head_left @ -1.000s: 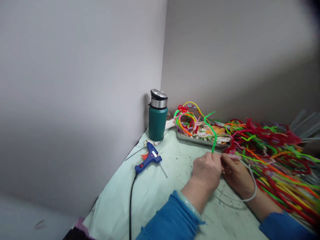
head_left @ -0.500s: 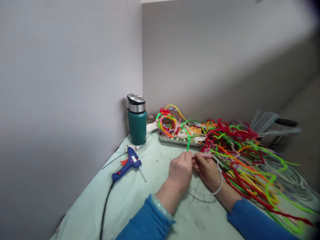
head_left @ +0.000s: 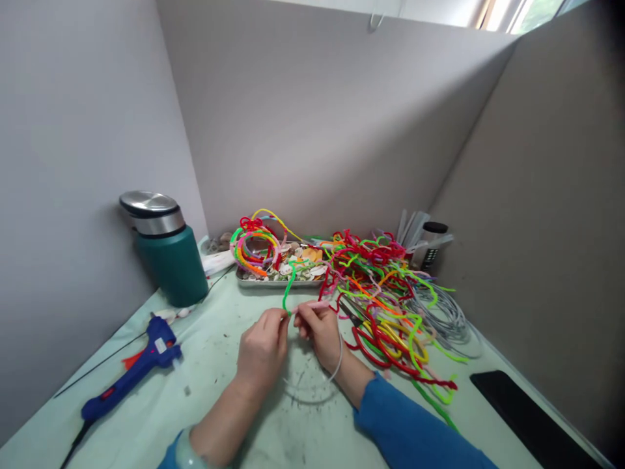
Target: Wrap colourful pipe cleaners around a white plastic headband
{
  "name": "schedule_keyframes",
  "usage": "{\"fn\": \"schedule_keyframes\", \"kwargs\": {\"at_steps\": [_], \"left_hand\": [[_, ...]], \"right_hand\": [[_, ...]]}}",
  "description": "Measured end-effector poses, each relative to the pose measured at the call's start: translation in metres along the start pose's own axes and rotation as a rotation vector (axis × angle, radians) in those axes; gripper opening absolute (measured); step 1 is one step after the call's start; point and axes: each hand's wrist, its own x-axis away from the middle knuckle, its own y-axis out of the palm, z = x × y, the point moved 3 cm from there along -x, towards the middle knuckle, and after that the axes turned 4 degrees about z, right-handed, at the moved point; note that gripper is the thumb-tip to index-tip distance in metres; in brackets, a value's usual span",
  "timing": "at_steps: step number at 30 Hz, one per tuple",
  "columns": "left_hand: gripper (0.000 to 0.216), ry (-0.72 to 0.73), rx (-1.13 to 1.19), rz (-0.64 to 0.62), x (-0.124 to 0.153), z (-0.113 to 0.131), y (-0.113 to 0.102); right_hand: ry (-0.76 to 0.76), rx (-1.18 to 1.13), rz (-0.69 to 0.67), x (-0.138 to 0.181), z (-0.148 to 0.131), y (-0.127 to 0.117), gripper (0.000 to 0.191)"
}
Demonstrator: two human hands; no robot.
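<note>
One green pipe cleaner point(head_left: 288, 290) rises, pinched between left hand point(head_left: 262, 350) and right hand point(head_left: 321, 329).

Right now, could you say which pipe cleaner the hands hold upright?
The green pipe cleaner, rising between the left hand and right hand; the pile lies beside them.

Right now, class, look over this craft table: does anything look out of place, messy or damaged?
Yes. The pipe cleaners sprawl in a loose tangle beside the right hand, partly burying what look like scissors. The glue gun lies on its side, and dark specks mark the table cover.
</note>
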Motion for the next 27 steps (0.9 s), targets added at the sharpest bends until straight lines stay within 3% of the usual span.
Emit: {"fn": "schedule_keyframes", "kwargs": {"at_steps": [8,19,27], "left_hand": [[0.014,0.038,-0.019,0.027,-0.001,0.0018,0.0011],[0.021,-0.02,0.02,0.016,-0.0032,0.0012,-0.0006],[0.022,-0.028,0.07,0.074,-0.0038,0.0003,-0.0022]], "right_hand": [[0.005,-0.013,-0.016,-0.0007,-0.0006,-0.001,0.026],[-0.014,0.008,-0.001,0.0012,-0.0025,-0.0015,0.027],[-0.021,-0.007,-0.018,0.002,-0.0043,-0.0004,0.025]]}}
